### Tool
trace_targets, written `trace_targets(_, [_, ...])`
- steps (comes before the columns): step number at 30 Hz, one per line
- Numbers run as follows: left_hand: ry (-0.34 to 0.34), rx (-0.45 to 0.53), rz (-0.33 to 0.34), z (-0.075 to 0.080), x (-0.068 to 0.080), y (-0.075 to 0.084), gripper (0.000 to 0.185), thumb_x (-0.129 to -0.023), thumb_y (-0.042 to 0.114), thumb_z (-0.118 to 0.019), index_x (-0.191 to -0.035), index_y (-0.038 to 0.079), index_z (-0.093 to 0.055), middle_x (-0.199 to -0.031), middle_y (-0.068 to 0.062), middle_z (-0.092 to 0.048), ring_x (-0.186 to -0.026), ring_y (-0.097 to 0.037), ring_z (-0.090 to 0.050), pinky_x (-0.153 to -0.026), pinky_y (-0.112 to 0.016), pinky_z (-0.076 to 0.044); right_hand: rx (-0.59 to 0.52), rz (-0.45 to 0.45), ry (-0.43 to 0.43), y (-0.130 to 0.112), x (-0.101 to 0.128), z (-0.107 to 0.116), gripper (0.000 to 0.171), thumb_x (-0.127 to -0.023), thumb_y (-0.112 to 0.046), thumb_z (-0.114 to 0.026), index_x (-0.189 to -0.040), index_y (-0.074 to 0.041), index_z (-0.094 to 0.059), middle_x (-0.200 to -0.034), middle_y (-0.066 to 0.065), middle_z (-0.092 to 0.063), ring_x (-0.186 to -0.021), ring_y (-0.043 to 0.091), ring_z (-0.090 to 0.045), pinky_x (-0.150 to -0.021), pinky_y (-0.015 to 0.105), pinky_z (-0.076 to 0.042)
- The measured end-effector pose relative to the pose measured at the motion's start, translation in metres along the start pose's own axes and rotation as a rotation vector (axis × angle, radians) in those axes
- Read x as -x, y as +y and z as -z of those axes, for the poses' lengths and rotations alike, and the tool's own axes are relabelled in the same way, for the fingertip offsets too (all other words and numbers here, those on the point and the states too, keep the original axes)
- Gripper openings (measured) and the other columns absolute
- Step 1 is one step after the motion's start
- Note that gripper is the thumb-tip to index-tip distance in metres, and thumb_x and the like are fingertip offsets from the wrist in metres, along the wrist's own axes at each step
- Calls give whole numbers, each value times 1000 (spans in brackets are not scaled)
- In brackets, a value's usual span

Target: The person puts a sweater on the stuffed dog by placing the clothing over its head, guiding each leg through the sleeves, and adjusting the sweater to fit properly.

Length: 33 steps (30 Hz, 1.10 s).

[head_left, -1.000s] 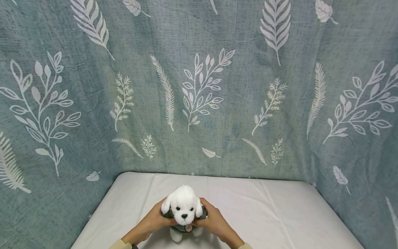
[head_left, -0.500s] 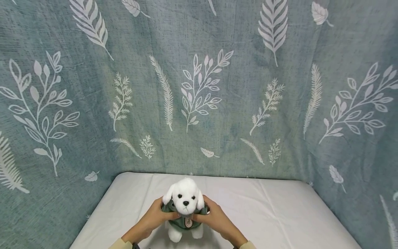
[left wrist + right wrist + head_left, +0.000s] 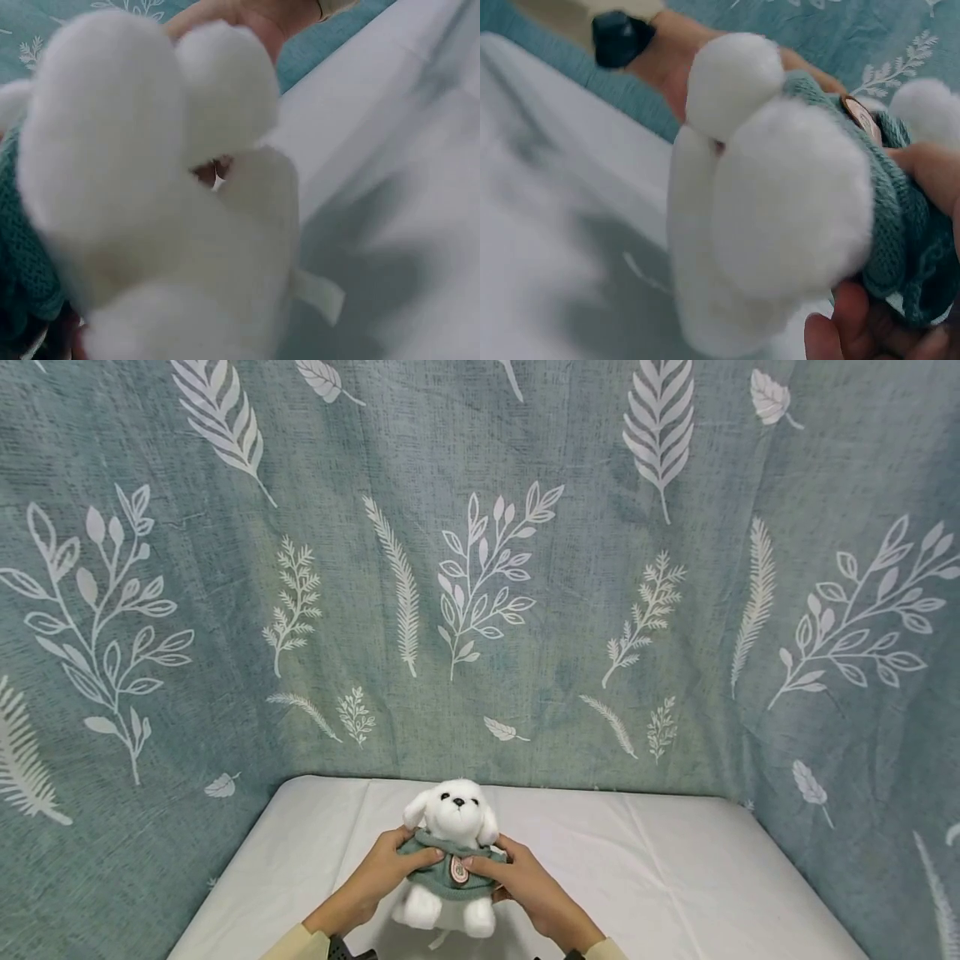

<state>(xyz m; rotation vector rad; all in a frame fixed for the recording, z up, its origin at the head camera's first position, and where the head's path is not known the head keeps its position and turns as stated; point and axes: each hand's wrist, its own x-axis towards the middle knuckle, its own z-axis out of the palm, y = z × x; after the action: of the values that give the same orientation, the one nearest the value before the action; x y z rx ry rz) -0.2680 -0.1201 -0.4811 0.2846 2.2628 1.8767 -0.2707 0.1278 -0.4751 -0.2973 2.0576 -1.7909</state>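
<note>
Low in the frame's centre, left hand (image 3: pixel 386 868) and right hand (image 3: pixel 517 883) each hold the white plush dog (image 3: pixel 450 852) by its green sweater (image 3: pixel 442 872), above the white-sheeted bench (image 3: pixel 675 877).

White plush toy (image 3: pixel 150 225) fills the view, blurred; teal sweater (image 3: pixel 22 262) at left; white cloth (image 3: pixel 405 187) at right.

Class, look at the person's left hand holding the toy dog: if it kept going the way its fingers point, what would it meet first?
The left hand points inward across the toy dog, gripping its green sweater. Going on, it would press into the dog itself, probably then the right hand opposite.
</note>
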Motion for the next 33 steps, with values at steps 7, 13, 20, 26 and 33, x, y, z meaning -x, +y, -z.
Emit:
trace_targets(7, [10,-2,43,-7,-5,2,49,-95,48,-72,-113,3,-72,-111,-4,-69,-103,-18,-63,-95,-43,-50,-92,-100,-18,-2,0,3,72,-95,-51,-70,-148,-6,-52,-107,7,-74,-86,18,-72,-75,35,-57])
trace_targets(13, [14,-19,85,-10,-12,-1,52,-93,53,-72,-109,3,-74,-107,-4,-69,-97,-18,-64,-86,-41,-54,-115,-141,-24,2,-2,5,75,-95,-52,-68,-147,-2,-50,-114,10,-72,-96,24,-71,-79,40,-57])
trace_targets(20, [-3,55,166,-16,-18,-7,53,-93,50,-72,-110,0,-74,-102,-5,-73,-90,-17,-69,-79,-36,-56,-107,-205,15,7,-4,6,65,-91,-54,-70,-133,-4,-63,-108,10,-73,-95,24,-71,-76,40,-57])
trace_targets(26, [12,110,226,-20,-24,-14,51,-91,50,-73,-103,1,-77,-104,-6,-71,-90,-18,-68,-79,-35,-57,-126,-247,46,10,-7,4,68,-88,-56,-73,-129,-3,-67,-111,11,-73,-96,25,-71,-78,43,-58])
trace_targets(33, [15,132,258,-22,-27,-17,53,-88,53,-75,-104,2,-76,-110,-10,-68,-93,-21,-67,-79,-35,-56,-128,-261,51,13,-9,5,71,-88,-58,-72,-129,-1,-65,-111,12,-72,-97,25,-70,-77,42,-57])
